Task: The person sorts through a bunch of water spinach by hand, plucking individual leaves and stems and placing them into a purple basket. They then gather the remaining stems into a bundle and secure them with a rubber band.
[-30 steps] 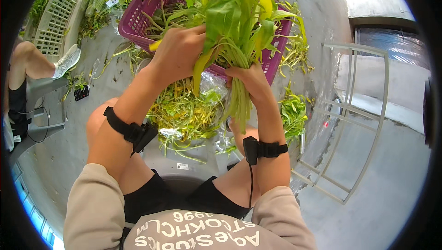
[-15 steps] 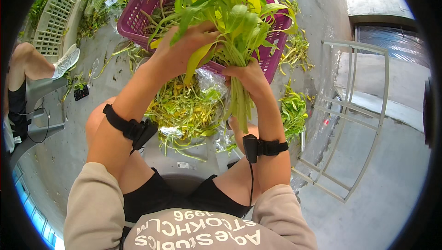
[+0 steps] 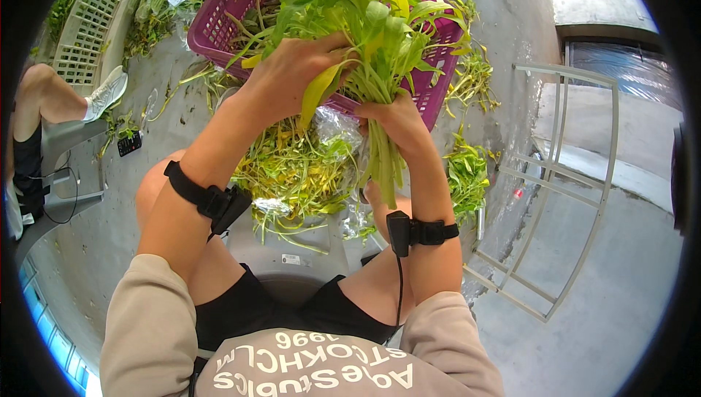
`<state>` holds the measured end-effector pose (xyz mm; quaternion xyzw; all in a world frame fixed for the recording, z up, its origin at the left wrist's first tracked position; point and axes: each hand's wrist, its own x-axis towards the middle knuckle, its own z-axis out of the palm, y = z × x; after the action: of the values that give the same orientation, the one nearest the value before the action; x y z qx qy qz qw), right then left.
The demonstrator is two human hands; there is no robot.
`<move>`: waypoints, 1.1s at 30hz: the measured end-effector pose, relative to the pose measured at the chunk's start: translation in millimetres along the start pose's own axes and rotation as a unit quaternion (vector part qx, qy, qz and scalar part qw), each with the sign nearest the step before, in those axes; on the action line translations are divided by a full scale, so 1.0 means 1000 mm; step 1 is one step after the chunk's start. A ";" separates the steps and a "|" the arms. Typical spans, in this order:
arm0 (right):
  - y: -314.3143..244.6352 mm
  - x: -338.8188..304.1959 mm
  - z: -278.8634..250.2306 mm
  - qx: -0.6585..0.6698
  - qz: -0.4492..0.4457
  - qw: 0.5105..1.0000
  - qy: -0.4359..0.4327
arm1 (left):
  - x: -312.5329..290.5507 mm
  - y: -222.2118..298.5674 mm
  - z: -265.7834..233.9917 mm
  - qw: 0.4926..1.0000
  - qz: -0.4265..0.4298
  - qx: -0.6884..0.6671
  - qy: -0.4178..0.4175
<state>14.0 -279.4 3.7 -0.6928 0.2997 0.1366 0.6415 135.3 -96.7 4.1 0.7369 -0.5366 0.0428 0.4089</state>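
A bunch of leafy greens that looks like water spinach [image 3: 383, 68] is held upright in front of me, its pale stems pointing down toward my knees. My right hand [image 3: 398, 121] is closed around the stems. On the other side, my left hand [image 3: 301, 72] has its fingers curled into the leaves, and the fingertips are partly hidden. A yellow leaf [image 3: 319, 92] hangs just under those fingers. Behind the bunch stands a purple plastic basket [image 3: 219, 28] with stalks in it. Below my hands lies a heap of green and yellow trimmings [image 3: 292, 170].
Clear plastic film [image 3: 337, 130] lies on the trimmings. Loose greens [image 3: 465, 172] lie to the right, near a metal frame [image 3: 610, 149]. At left are a cream crate [image 3: 84, 28], more stalks [image 3: 150, 24], a dark keypad-like object [image 3: 129, 143] and another person's leg [image 3: 58, 97].
The bunch and both hands have barely moved. The left hand's fingers have shifted slightly at the leaves, and the view has moved a little.
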 end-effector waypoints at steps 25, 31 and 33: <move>0.000 -0.003 -0.010 0.006 -0.007 1.000 0.022 | 0.010 -0.002 -0.014 0.963 -0.266 -0.032 0.037; -0.004 -0.004 -0.007 -0.010 -0.003 0.999 0.032 | 0.009 -0.020 -0.013 0.950 -0.216 -0.144 0.171; -0.004 -0.004 -0.009 -0.021 -0.002 0.999 0.032 | 0.009 -0.024 -0.020 0.947 -0.210 -0.135 0.202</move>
<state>11.5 -286.8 10.5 -0.7104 0.3161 0.1196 0.6174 166.2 -88.1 8.9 0.7466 -0.2760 0.0310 0.6045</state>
